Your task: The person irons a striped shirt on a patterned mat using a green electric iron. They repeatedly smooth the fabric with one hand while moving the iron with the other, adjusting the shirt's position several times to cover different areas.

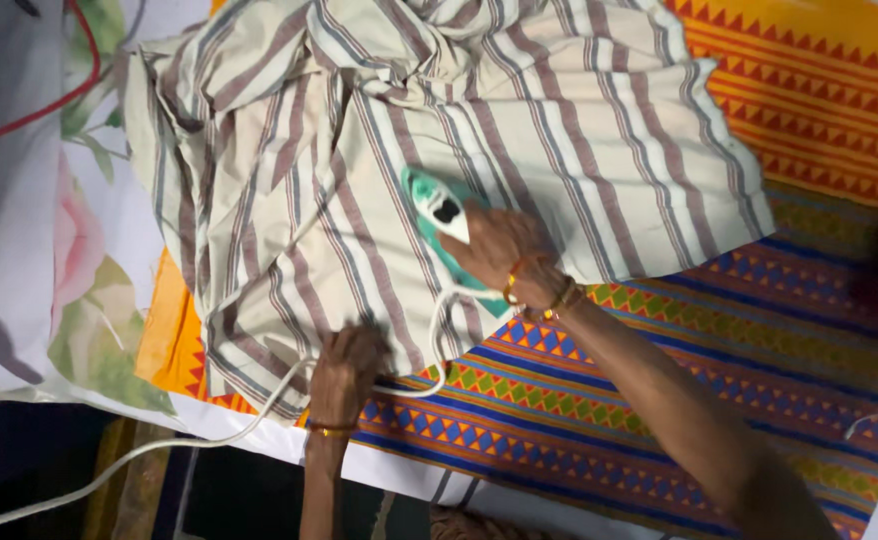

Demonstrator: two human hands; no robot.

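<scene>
Iron (439, 210) gripped by outstretched right hand (504, 250).

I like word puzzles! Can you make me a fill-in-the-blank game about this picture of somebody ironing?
1. The right hand grips a white and green ____.
2. The left hand presses down the edge of a ____ cloth.
3. A white ____ runs from the iron past the left hand and off the table.
4. Under the cloth lies a colourful cover patterned with small ____.

Missing words: iron; striped; cord; triangles
</scene>
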